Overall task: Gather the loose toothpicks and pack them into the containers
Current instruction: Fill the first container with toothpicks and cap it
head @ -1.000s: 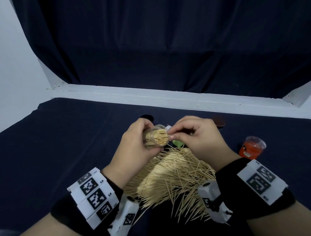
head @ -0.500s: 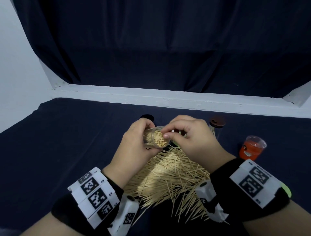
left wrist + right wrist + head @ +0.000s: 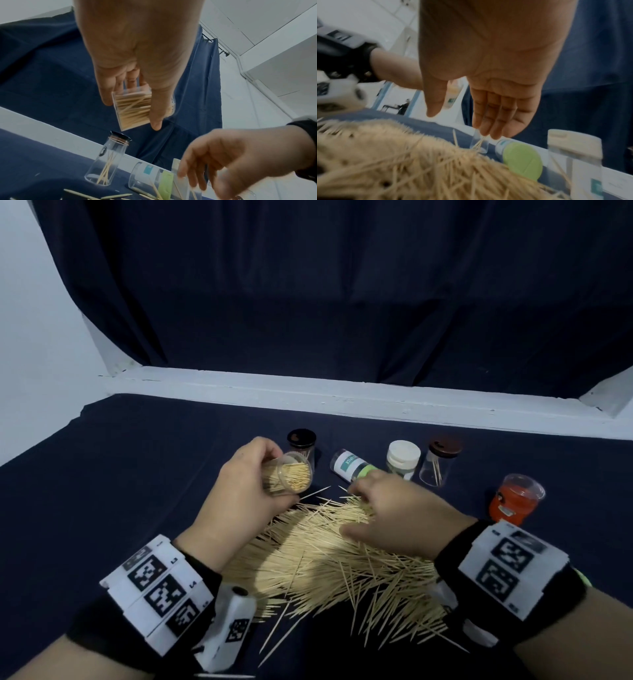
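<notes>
A big pile of loose toothpicks (image 3: 329,563) (image 3: 399,166) lies on the dark cloth in front of me. My left hand (image 3: 239,494) (image 3: 137,65) holds a clear container (image 3: 289,478) (image 3: 135,109) tilted above the pile's far left edge; it is nearly full of toothpicks. My right hand (image 3: 387,508) (image 3: 488,101) hovers low over the pile's far side with straight fingers and holds nothing. Its fingertips (image 3: 489,131) are close to a lying container with a green lid (image 3: 352,469) (image 3: 522,161).
Behind the pile stand a black-lidded jar (image 3: 301,445) (image 3: 109,159), a white-lidded jar (image 3: 403,461) (image 3: 575,161), a brown-lidded jar (image 3: 440,462) and, farther right, an orange container (image 3: 515,503). A white ledge (image 3: 342,402) and a dark curtain close the far side.
My right hand left the mouth of the held container and dropped right to the pile. The left hand has kept hold of the container, now tilted a little further left.
</notes>
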Demonstrator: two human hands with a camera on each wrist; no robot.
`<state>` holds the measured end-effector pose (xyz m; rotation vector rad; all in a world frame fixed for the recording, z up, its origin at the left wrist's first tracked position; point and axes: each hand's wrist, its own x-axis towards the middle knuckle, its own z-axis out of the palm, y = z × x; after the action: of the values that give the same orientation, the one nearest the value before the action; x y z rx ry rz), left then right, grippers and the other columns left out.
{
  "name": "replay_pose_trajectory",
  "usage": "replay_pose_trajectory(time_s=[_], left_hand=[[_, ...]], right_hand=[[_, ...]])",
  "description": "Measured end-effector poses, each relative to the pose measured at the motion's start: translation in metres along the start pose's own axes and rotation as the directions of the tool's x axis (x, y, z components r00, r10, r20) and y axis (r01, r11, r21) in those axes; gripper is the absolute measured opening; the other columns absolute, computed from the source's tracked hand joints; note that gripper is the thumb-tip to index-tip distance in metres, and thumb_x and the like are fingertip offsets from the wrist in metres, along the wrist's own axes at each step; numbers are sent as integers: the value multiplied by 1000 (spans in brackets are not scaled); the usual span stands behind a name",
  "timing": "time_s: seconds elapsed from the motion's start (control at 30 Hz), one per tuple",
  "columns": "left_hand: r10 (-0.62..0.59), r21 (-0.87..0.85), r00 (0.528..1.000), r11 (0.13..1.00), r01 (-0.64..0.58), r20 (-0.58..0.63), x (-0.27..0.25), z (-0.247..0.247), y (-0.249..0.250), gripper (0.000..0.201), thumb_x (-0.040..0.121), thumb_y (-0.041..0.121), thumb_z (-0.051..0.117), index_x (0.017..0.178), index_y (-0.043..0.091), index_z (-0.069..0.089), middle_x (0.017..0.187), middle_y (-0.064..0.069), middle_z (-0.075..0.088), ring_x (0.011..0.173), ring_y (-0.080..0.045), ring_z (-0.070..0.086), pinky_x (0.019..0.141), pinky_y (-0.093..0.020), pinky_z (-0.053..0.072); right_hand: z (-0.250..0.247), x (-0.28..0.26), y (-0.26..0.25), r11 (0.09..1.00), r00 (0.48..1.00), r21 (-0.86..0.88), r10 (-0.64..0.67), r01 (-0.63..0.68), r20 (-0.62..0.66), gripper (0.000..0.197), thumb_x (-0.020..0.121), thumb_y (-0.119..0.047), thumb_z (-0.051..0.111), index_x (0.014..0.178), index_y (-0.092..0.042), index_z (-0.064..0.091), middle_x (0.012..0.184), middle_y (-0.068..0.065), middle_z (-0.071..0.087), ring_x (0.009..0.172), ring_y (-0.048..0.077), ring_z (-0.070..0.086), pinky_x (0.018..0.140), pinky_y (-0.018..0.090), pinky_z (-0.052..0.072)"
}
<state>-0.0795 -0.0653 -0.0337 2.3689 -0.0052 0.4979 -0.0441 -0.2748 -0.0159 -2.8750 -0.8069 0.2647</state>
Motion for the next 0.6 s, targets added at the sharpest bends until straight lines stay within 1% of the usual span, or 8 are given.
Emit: replay_pose_trajectory(time_s=[0.07,0.2,0.27,0.37,0.5,0.6], left_hand=[[-5,-4,1000,1000,5,-6,-1,-1,-2,52,59,19,88,90,32,49,96,18,54,89,5,52,66,-8,36],[-16,-2,1000,1000,16,17,-5,3,-3,52,59,22,89,86,34,46,95,17,55,87,5,52,65,-10,37],[-16,7,999,1000,16,34,-7,5,-3,53,58,23,89,86,34,46,94,17,55,87,5,52,64,-9,36],[-15,11,999,1000,14,46,-7,7,-4,53,59,23,89,86,35,45,94,16,55,87,4,52,65,-10,36],[-19,32,997,999,17,68,-6,8,-4,52,59,25,88,85,35,44,93,16,54,86,4,52,64,-11,37],[-20,46,997,999,16,78,-5,9,-4,53,59,26,89,86,36,44,93,16,54,86,5,51,63,-9,37]], right_hand=[[11,1,-6,992,997,-115,-48,55,61,60,82,-59,57,127,-19,47,125,-3,47,111,15,48,95,33,44],[26,9,-17,965,984,-232,-92,126,152,56,83,-55,58,119,-13,50,119,5,47,112,22,47,94,36,43],[31,15,-18,962,981,-241,-90,131,171,52,85,-52,57,118,-12,50,120,6,46,113,23,46,95,38,44],[36,24,-15,959,981,-248,-97,137,168,48,88,-45,58,119,-10,49,121,8,46,113,26,47,95,39,44],[41,27,-10,956,977,-240,-129,167,168,45,91,-39,58,121,-7,48,122,10,47,114,28,47,93,39,44],[45,28,-8,951,977,-256,-131,172,166,40,93,-32,56,122,-6,47,122,11,47,112,30,48,89,41,45]])
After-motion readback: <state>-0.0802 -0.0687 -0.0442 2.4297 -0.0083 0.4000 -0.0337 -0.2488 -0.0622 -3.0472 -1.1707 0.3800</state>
